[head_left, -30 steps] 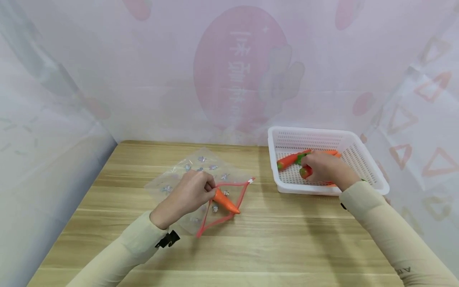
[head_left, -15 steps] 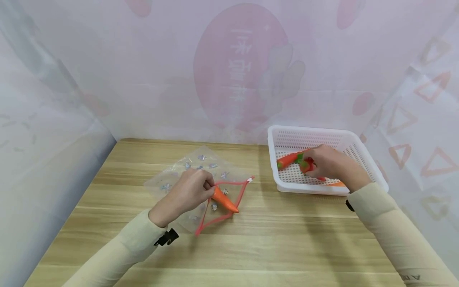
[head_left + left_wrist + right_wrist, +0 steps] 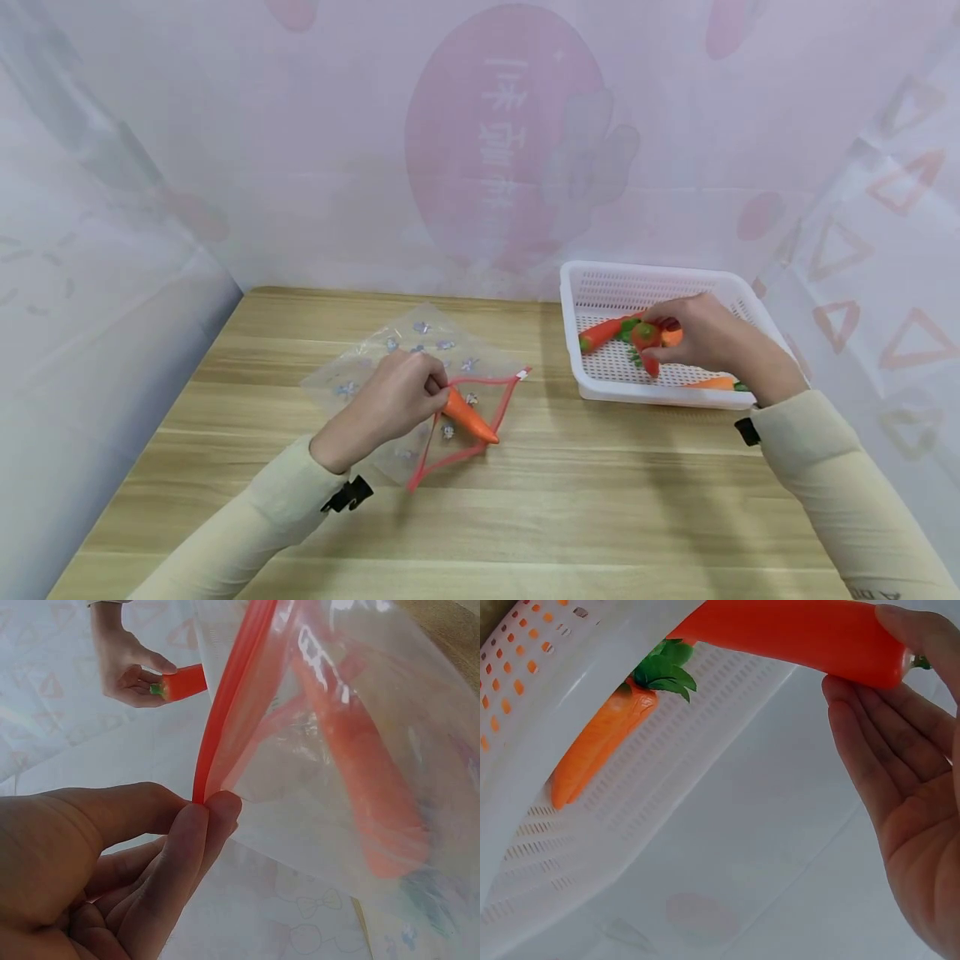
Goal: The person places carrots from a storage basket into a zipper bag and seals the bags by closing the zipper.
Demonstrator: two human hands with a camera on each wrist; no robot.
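Note:
My left hand (image 3: 390,400) pinches the red zip edge of a clear plastic zip bag (image 3: 247,682) with small printed figures. The bag lies on the table with its mouth spread open toward the right. An orange carrot (image 3: 468,417) lies inside, its pointed tip at the mouth; its green top shows through the plastic in the left wrist view. My right hand (image 3: 701,333) holds a red chili pepper (image 3: 802,637) near its green stem end, between thumb and fingers. The pepper hangs tip down over a white basket (image 3: 652,397).
Inside the basket lie another red pepper (image 3: 602,335) on the left and an orange carrot (image 3: 604,742) with a green top. More orange shows behind my right hand. The wooden table (image 3: 525,517) is bounded by printed cloth walls at the back and sides.
My right hand has lifted the red pepper up from among the vegetables and shifted slightly right, its tip now swung downward. The left hand has stayed at the bag.

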